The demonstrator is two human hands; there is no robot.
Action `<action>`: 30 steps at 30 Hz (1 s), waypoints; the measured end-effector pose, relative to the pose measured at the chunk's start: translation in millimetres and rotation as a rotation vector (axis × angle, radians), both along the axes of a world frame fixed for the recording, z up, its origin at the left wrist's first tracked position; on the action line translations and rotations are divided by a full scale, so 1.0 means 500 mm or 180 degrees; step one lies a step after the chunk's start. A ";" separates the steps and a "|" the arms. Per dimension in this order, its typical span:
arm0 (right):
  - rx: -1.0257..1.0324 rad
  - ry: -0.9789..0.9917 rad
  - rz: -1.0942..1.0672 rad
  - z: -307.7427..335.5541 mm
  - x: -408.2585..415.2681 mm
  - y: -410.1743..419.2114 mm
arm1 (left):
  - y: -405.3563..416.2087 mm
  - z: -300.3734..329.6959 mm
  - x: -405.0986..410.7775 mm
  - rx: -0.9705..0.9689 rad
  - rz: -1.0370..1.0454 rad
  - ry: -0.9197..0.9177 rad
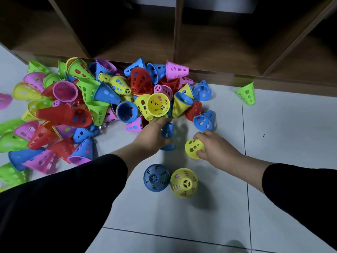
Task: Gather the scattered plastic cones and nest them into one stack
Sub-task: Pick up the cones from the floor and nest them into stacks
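Gripping a blue perforated plastic cone (167, 133) in my left hand (152, 136) and a yellow one (193, 148) in my right hand (215, 147), both just beside the multicoloured cone heap (102, 106); two upright cones near me, most remain unstacked.

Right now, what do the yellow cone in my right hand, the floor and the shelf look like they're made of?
Yellow cone: apparently moulded plastic, matte, uniform colour, cut-out holes. Floor: likely glazed ceramic tile, pale, slightly glossy, with dark grout lines. Shelf: brown wood or wood-look laminate; which one cannot be told.
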State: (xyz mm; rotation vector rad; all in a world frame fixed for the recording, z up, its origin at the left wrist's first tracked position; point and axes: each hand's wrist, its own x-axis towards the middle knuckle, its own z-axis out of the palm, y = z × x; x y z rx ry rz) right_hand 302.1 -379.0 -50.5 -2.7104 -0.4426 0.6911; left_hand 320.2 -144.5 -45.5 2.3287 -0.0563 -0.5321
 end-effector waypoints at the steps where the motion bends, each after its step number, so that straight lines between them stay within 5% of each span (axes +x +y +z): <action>1: -0.0006 -0.0005 0.0032 -0.002 0.000 0.012 | 0.021 0.000 -0.009 -0.0013 -0.0038 -0.0059; 11: -0.0149 0.0056 0.0078 -0.022 0.018 0.053 | 0.091 -0.074 -0.086 0.0258 -0.0468 -0.0134; 14: -0.0079 -0.0596 0.0040 -0.008 0.021 0.039 | 0.110 -0.065 -0.095 0.0189 -0.0220 -0.0872; 17: 0.0330 -0.1053 -0.0832 -0.004 0.057 0.017 | 0.145 -0.069 -0.078 0.0640 0.0032 -0.1521; 22: 0.0352 0.0067 -0.2590 -0.003 0.150 -0.005 | 0.165 -0.073 -0.032 0.1626 -0.0336 -0.1129; 25: 0.0726 0.0712 -0.3027 -0.002 0.159 0.018 | 0.165 -0.069 -0.012 0.1872 -0.0654 -0.1280; 30: 0.1198 0.0900 -0.3363 -0.006 0.165 0.041 | 0.152 -0.066 0.008 0.2188 -0.1011 -0.1222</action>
